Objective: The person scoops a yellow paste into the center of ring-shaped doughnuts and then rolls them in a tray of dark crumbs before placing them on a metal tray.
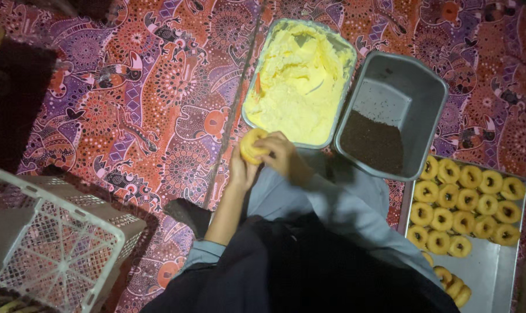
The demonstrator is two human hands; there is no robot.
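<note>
Both my hands meet over my lap around one round yellow pastry (252,145). My left hand (240,169) supports it from below and my right hand (279,154) closes over its right side. Just beyond them stands a metal tub of pale yellow cream (300,81). To its right is a grey metal tub (416,87) with dark brown sprinkles (372,142) piled in its near end.
A metal tray (495,272) at the right holds rows of several ring-shaped pastries (466,203). A white plastic lattice crate (54,243) stands at the lower left. A patterned red and purple cloth (158,104) covers the floor.
</note>
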